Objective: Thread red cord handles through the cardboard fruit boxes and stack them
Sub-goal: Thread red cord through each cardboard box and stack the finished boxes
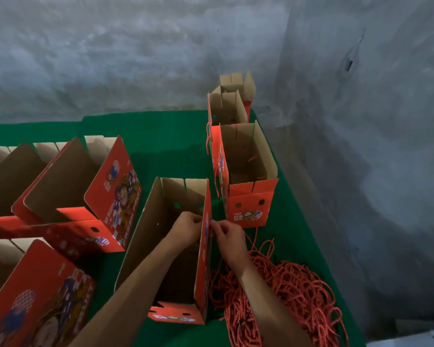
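The left hand (188, 227) reaches inside the open box (161, 246), fingers curled against its right wall; the right hand (227, 237) pinches at the same wall from outside. A red cord heap (286, 296) lies beside it on the green worktop (166, 136). Threaded boxes (246, 171) stand behind, unthreaded boxes (80, 186) crowd left.

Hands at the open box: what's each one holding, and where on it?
Both hands work the box's right wall near its top edge. The left hand is inside the box, the right hand outside, fingers pinched at the wall. A cord in the pinch can't be made out.
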`<action>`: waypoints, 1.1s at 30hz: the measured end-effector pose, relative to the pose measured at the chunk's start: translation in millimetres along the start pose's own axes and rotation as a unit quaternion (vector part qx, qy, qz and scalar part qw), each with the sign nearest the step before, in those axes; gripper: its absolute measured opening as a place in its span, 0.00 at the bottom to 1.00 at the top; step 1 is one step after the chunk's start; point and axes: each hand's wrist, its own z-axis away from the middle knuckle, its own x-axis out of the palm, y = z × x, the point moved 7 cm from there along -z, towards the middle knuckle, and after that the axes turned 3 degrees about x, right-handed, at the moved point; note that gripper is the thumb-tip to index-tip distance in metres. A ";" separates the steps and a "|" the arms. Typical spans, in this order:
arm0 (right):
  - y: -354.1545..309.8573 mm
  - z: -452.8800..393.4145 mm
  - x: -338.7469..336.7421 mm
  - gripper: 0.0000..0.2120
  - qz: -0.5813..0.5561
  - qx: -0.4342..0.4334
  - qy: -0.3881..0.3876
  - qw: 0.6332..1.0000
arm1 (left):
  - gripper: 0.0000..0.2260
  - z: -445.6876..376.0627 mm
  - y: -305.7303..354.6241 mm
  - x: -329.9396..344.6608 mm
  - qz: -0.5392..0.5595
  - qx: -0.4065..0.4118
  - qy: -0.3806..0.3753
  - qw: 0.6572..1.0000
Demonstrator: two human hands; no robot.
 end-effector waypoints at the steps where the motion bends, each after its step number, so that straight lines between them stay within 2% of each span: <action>1: 0.1 1.2 -0.2 0.13 0.011 -0.013 -0.004 1.000 | 0.04 -1.7 -0.3 0.0 -0.019 0.006 0.016 1.000; 4: 4.9 3.5 1.9 0.09 0.011 -0.017 -0.043 0.999 | 0.04 -6.5 -0.7 2.9 -0.055 0.001 0.035 0.998; 6: 13.8 6.2 3.4 0.09 -0.025 0.011 -0.073 0.997 | 0.04 -8.0 -2.0 6.3 -0.071 -0.010 0.024 0.997; 8: 26.0 11.9 1.1 0.09 -0.008 0.049 -0.090 0.995 | 0.06 -10.2 -5.0 7.7 -0.072 -0.022 0.018 0.997; 10: 41.4 16.7 -8.3 0.07 0.120 0.072 -0.103 0.985 | 0.07 -9.6 -9.8 8.9 -0.069 -0.037 0.005 0.997; 12: 52.1 21.3 -22.2 0.09 0.275 0.088 -0.095 0.953 | 0.06 -4.3 -15.9 7.9 -0.058 -0.056 -0.006 0.997; 13: 54.1 22.9 -30.2 0.11 0.294 0.101 -0.074 0.947 | 0.07 0.1 -17.2 5.7 -0.052 -0.061 -0.005 0.997; 14: 52.5 24.4 -36.5 0.12 0.269 0.116 -0.052 0.955 | 0.10 4.8 -16.4 3.3 -0.046 -0.055 -0.002 0.997; 16: 44.0 29.1 -40.2 0.11 0.110 0.165 -0.034 0.980 | 0.22 17.5 -10.9 0.6 -0.001 -0.037 0.003 0.999; 18: 33.4 32.4 -36.7 0.10 -0.049 0.193 -0.050 0.979 | 0.32 33.5 -5.1 4.4 0.066 -0.034 -0.022 0.997; 21: 25.7 31.8 -44.0 0.08 -0.167 0.156 -0.027 0.973 | 0.31 60.0 6.8 17.0 0.105 -0.023 -0.107 0.988; 23: 34.8 31.2 -56.1 0.06 -0.181 0.128 0.049 0.974 | 0.24 71.3 7.3 21.8 0.084 -0.030 -0.135 0.987; 26: 60.2 41.5 -74.8 0.18 -0.085 0.117 0.165 0.976 | 0.17 75.0 -2.7 25.5 0.043 -0.041 -0.145 0.988; 28: 69.7 52.1 -81.0 0.23 0.040 0.087 0.185 0.978 | 0.16 75.0 -12.4 24.7 0.055 -0.057 -0.143 0.987; 29: 71.1 55.9 -81.2 0.22 0.096 0.061 0.184 0.976 | 0.19 75.3 -16.2 23.9 0.063 -0.065 -0.141 0.986; 31: 73.0 59.1 -71.6 0.12 0.191 0.025 0.137 0.972 | 0.28 73.7 -24.5 23.8 0.070 -0.085 -0.137 0.984; 32: 76.2 59.9 -61.4 0.07 0.229 0.038 0.083 0.969 | 0.31 72.3 -29.0 24.2 0.068 -0.099 -0.134 0.984; 33: 80.8 62.3 -48.7 0.06 0.263 0.062 0.016 0.963 | 0.33 71.5 -32.9 24.8 0.066 -0.111 -0.130 0.983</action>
